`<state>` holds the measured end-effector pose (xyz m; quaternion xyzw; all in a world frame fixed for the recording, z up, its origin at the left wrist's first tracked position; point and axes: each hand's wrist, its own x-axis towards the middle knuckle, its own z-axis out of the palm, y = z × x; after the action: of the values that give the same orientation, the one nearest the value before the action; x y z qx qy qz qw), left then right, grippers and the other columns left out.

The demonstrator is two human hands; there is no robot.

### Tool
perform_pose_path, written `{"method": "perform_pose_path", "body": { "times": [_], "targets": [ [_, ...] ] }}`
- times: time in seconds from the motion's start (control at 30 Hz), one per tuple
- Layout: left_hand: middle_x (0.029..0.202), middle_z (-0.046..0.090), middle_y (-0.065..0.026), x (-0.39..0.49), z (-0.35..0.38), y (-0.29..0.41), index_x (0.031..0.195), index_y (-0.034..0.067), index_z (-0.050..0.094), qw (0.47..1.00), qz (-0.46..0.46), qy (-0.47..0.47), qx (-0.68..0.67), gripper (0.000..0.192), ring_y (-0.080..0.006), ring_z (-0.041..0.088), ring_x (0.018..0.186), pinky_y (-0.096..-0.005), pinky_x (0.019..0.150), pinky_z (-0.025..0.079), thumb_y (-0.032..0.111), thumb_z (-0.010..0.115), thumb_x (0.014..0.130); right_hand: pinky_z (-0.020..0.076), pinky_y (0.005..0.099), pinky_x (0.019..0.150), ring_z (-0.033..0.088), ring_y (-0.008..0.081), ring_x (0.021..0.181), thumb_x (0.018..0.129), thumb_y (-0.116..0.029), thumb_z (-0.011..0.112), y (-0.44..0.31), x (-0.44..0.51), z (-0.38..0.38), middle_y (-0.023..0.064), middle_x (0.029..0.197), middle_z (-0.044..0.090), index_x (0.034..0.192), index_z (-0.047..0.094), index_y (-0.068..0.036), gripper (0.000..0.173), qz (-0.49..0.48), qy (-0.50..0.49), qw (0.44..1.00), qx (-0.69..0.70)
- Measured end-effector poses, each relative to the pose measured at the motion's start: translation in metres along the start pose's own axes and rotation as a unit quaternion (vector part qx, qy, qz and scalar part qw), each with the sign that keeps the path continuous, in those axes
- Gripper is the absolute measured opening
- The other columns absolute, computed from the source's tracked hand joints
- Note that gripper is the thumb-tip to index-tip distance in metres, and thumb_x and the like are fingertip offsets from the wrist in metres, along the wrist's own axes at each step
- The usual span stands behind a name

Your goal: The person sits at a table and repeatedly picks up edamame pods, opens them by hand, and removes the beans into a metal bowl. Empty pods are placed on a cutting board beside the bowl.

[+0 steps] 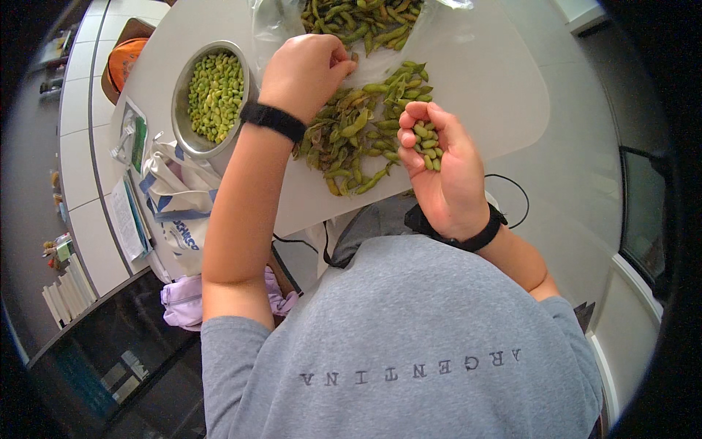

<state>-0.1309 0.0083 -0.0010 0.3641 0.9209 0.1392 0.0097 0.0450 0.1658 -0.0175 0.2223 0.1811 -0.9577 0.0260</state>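
Note:
My right hand (452,170) is cupped palm up around several shelled green soybeans (426,144), near the table's front edge. To the left, my left hand (307,71) reaches over the pile with its fingers curled. A small brownish bit shows at its fingertips, but whether it is gripped cannot be made out. Below it lies a heap of limp, browned pods (334,129), and green edamame pods (408,88) spread to its right. A clear plastic bag (378,68) at the far side holds more pods (362,22). The metal bowl (180,123) contains many shelled beans (216,99).
The white table (493,82) has a rounded right corner. Left of me are a white-and-blue cloth bag (184,219), papers (127,219) and a clear packet with green (134,134). An orange item (125,60) rests on a chair. A lilac cloth item (184,302) lies lower left.

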Motion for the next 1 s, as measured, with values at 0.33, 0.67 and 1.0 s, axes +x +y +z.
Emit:
{"method": "perform_pose_path", "body": {
  "times": [0.33,0.67,1.0],
  "targets": [
    [0.088,0.072,-0.0150,0.006,0.015,-0.008,0.088,0.000,0.073,0.999,0.016,0.031,-0.036,0.019,-0.0298,0.071,0.085,-0.0396,0.079,0.057,0.017,0.077,0.081,0.0445,0.0264,0.063,0.058,0.0135,0.079,0.105,-0.022,0.054,-0.014,0.005,-0.007,0.0063,0.093,0.066,0.104,0.065,-0.003,0.022,-0.030,0.009,0.999,0.023],
    [0.099,0.073,-0.0091,-0.048,-0.030,0.034,0.119,-0.004,0.063,0.796,-0.112,0.059,-0.592,0.028,-0.0144,0.073,0.092,-0.0249,0.080,0.061,-0.004,0.068,0.092,0.0438,0.0230,0.062,0.059,0.0102,0.079,0.104,-0.022,0.058,-0.006,0.007,0.001,0.0042,0.095,0.066,0.110,0.067,-0.001,0.023,-0.009,-0.018,0.999,-0.040],
    [0.102,0.077,-0.0088,-0.088,-0.015,0.068,0.103,0.002,0.067,0.823,-0.065,0.189,-0.532,0.022,-0.0150,0.075,0.094,-0.0253,0.078,0.061,-0.007,0.075,0.085,0.0393,0.0163,0.057,0.056,0.0038,0.075,0.101,-0.015,0.066,0.012,-0.003,0.015,0.0012,0.095,0.066,0.120,0.067,0.000,0.024,0.014,-0.079,0.985,-0.151]
  ]
}}
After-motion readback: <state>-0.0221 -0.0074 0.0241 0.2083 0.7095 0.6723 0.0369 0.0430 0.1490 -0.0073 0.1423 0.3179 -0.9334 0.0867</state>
